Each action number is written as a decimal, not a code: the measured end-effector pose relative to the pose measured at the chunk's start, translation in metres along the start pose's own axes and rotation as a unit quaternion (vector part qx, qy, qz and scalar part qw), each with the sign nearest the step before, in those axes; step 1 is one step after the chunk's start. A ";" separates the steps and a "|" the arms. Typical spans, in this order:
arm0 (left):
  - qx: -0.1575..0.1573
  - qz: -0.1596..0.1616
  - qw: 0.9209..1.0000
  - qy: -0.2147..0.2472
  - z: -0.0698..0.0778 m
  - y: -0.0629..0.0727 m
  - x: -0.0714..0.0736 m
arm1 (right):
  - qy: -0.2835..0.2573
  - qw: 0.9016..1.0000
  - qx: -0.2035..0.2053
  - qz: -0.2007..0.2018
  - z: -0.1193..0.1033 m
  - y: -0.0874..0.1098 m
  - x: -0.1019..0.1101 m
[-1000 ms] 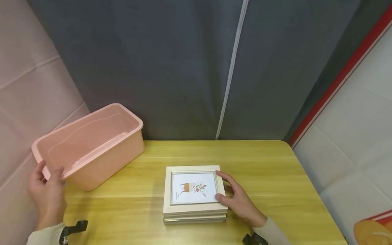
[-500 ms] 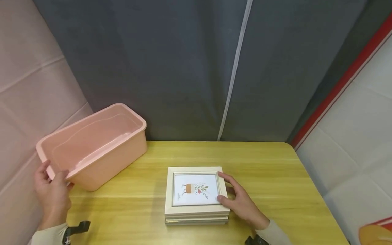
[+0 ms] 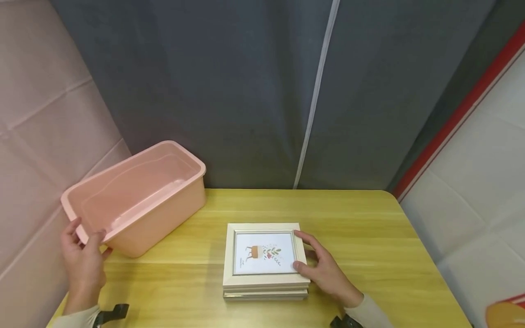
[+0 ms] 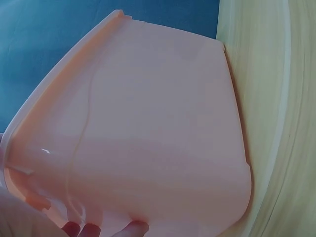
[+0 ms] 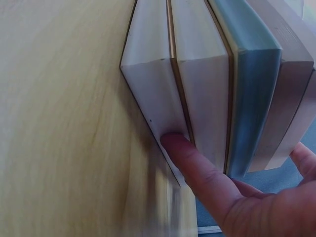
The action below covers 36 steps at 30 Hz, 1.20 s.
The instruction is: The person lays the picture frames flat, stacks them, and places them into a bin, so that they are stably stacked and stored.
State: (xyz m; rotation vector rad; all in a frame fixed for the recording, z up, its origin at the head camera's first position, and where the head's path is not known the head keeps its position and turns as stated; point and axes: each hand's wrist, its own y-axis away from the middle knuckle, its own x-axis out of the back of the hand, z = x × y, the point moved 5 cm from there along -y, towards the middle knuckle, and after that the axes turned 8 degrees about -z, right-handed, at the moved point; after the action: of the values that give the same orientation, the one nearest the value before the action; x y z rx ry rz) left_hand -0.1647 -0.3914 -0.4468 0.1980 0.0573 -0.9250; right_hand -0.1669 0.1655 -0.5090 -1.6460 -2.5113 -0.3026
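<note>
A pink plastic basin (image 3: 164, 221) stands at the left of the table, angled against the wall. My left hand (image 3: 84, 262) grips its near left rim, and its fingertips lie on the outer wall in the left wrist view. In the middle is a stack of cream picture frames (image 3: 265, 281); the top one has a print of a vase with flowers. My right hand (image 3: 328, 273) touches the stack's right side, thumb and index finger on the top frame's edge. In the right wrist view one finger (image 5: 197, 168) presses the side of the lower frames, one blue-edged frame (image 5: 256, 98) among them.
The yellow wood-grain table (image 3: 348, 228) ends at a dark grey curtain (image 3: 205, 91) behind. Pale quilted walls close in on the left and right. A red strip (image 3: 459, 123) runs up the right side.
The basin has slid a little to the right with my left hand on its rim. My right hand stays at the frame stack; the head view has shifted slightly.
</note>
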 end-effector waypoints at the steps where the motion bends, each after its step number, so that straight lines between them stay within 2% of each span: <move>1: -0.001 -0.003 1.000 -0.002 0.000 0.001 -0.001 | -0.001 1.000 0.000 -0.001 -0.001 0.000 0.000; 14: -0.011 -0.044 0.999 0.001 -0.004 0.021 -0.018 | -0.020 1.000 0.000 0.009 0.000 0.002 0.002; 26: -0.010 -0.067 0.997 -0.041 -0.012 0.044 -0.030 | -0.013 1.000 -0.001 0.013 0.003 0.002 0.005; 36: -0.018 -0.079 0.995 -0.060 -0.021 0.060 -0.047 | -0.019 1.000 -0.012 0.019 0.006 0.000 0.011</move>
State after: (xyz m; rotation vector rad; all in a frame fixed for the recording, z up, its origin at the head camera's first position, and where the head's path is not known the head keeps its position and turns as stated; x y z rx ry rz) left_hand -0.1445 -0.3150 -0.4523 0.1050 -0.0229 -1.0912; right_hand -0.1707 0.1768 -0.5129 -1.7224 -2.5100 -0.3012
